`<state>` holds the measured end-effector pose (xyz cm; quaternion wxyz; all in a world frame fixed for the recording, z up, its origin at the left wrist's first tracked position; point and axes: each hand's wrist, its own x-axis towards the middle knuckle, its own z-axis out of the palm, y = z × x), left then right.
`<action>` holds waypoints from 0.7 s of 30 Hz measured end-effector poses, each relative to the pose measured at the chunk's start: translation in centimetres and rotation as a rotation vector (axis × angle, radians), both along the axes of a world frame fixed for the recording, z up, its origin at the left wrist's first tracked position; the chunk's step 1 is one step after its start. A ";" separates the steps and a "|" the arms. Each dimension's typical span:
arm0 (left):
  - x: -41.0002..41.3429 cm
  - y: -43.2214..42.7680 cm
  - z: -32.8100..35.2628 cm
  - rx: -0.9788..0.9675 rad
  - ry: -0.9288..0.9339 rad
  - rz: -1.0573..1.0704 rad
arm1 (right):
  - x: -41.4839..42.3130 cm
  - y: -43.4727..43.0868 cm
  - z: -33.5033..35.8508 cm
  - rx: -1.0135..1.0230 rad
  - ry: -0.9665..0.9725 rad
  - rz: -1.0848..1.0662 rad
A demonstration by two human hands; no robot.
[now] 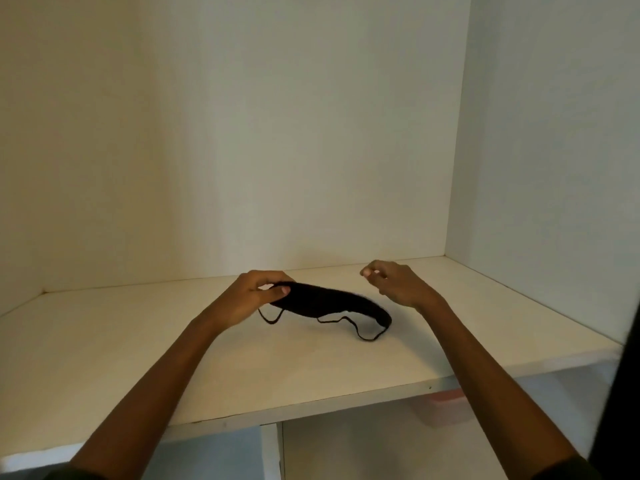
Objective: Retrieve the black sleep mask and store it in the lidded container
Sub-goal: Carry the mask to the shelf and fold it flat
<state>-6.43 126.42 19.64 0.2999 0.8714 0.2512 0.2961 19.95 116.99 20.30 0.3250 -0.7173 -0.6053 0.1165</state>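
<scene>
Over the shelf (311, 368), left hand (254, 294) pinches limp black sleep mask (332, 304).

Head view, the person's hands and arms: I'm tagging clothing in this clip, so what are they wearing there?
The left hand and the right hand are bare, without gloves; both forearms are uncovered, with no watch or bracelet visible. Dark fabric sleeves show only at the frame's bottom edge, near the elbows: left sleeve, right sleeve.
</scene>
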 end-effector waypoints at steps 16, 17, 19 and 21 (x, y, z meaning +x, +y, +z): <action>0.8 2.1 -0.6 -0.246 0.511 0.133 | -0.7 -1.2 1.0 -0.612 -0.058 0.069; 0.8 2.2 -0.6 -0.252 0.493 0.129 | -0.9 -1.4 1.0 -0.647 -0.072 0.073; 0.7 2.5 -0.7 -0.259 0.474 0.114 | -1.7 -1.6 1.0 -0.677 -0.105 0.090; 0.6 2.4 -0.5 -0.250 0.466 0.095 | -2.3 -1.5 0.9 -0.654 -0.106 0.121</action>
